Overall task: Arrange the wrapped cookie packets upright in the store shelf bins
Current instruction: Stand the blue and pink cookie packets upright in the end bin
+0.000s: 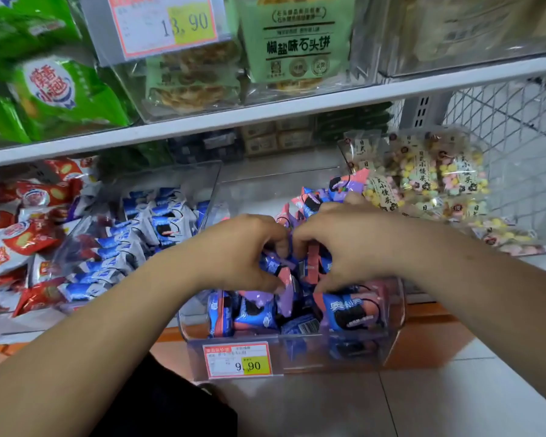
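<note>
We saw both hands working in the middle clear plastic shelf bin (300, 357), which stood on the lower white shelf and carried a red-and-yellow price label (237, 361) on its front. The pink, purple and blue wrapped cookie packets (350, 310) filled that bin. Some stood on end along the front, others lay tumbled under the hands, and a few were stacked toward the back right.

The left hand (237, 250) was curled down into the heap, its fingers and thumb closed round several packets near the bin's middle. The right hand (353, 244) sat just beside it, almost touching, its fingers likewise bent and pinching packets from the other side. How many each hand held we could not tell.

To the left stood another clear bin of blue-and-white wrapped snack packets (139, 241), and beyond it red-and-white snack bags (19, 231). To the right lay clear bags of pastel round sweets (438, 178), against a white wire mesh panel (517, 127). On the upper white shelf board (265, 111) were green snack bags (60, 96) and a pale green biscuit pack (297, 42).
</note>
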The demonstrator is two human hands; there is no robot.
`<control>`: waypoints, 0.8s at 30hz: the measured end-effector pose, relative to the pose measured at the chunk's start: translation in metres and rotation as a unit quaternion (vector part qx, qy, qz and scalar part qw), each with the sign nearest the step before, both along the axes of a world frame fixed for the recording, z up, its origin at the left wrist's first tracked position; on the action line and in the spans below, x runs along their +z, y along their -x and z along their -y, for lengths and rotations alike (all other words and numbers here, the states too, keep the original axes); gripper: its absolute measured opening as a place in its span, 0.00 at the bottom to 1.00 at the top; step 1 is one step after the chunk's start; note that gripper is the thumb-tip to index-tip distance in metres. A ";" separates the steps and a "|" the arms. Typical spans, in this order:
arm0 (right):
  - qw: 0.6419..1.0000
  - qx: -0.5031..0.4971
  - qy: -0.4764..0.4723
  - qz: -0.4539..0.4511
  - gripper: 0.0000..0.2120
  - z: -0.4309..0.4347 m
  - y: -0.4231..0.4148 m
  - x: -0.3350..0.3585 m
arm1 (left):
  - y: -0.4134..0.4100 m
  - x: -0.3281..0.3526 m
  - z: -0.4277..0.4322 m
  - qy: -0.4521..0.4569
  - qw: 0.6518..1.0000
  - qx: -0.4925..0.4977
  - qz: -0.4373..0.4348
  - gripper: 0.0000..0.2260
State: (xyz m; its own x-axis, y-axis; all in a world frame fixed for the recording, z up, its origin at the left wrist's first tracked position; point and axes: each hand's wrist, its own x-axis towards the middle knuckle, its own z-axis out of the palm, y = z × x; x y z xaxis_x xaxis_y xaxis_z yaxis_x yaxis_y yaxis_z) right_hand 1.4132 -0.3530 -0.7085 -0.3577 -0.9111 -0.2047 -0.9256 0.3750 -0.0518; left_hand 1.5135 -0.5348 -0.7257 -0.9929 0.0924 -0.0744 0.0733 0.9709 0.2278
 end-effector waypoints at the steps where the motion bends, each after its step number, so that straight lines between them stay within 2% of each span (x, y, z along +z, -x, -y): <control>1: 1.000 -0.002 0.004 0.010 0.26 -0.003 0.001 0.001 | 0.001 0.000 0.002 0.001 1.000 0.006 -0.007 0.20; 5: 0.995 -0.016 0.080 0.062 0.26 -0.011 -0.001 0.002 | 0.000 0.001 0.008 0.010 0.999 0.016 -0.028 0.18; 7: 0.993 -0.006 0.106 0.056 0.28 -0.013 -0.005 0.002 | -0.003 0.000 0.009 0.016 0.999 0.016 -0.035 0.18; 12: 0.999 0.028 0.036 0.025 0.37 -0.017 -0.015 0.002 | -0.006 0.000 0.011 0.045 0.995 0.021 -0.089 0.13; 16: 0.999 0.018 0.026 0.018 0.39 -0.022 -0.007 0.008 | -0.008 0.002 0.012 0.093 0.985 0.034 -0.142 0.15; 18: 0.999 0.013 0.029 0.034 0.39 -0.025 -0.005 0.010 | -0.010 0.005 0.007 0.072 0.980 -0.004 -0.183 0.14; 19: 0.998 0.010 0.031 0.047 0.38 -0.025 -0.006 0.010 | -0.011 0.008 0.003 0.034 0.982 -0.029 -0.184 0.11; 21: 0.998 0.005 0.036 0.055 0.35 -0.025 -0.010 0.007 | -0.014 0.009 -0.004 -0.036 0.989 -0.068 -0.128 0.07; 24: 0.992 -0.008 0.083 0.095 0.26 -0.022 -0.012 0.004 | -0.014 0.006 -0.003 -0.068 0.993 -0.080 -0.063 0.05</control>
State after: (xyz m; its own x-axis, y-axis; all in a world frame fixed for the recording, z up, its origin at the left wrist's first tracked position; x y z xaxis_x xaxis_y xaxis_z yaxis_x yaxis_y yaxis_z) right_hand 1.4249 -0.3309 -0.7050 -0.3412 -0.9326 -0.1177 -0.8874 0.3609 -0.2868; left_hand 1.5272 -0.5319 -0.7196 -0.9655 0.2497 0.0734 0.2597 0.9058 0.3347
